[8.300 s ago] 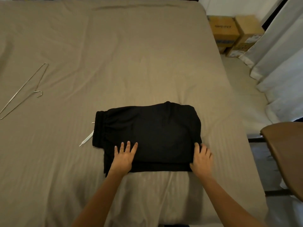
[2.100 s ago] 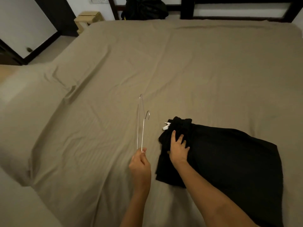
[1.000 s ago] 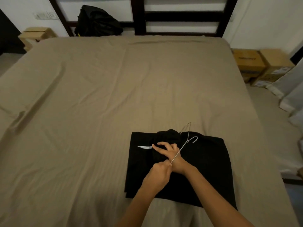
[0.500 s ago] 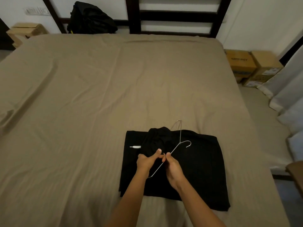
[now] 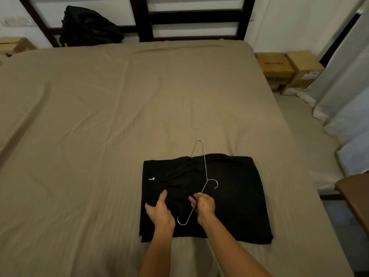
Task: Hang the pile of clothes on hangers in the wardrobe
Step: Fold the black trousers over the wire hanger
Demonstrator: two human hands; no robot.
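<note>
head view: a folded black garment lay flat on the near part of a tan-sheeted bed. the left hand had its fingers curled round a bunched fold of that garment. the right hand pinched one arm of a wire hanger between thumb and fingers. the hanger lay slanted over the cloth, its hook turned to the right and its far corner reaching past the garment's far edge. a black bag sat by the dark headboard. cardboard boxes stood on the floor to the right, beside pale curtains.
</note>
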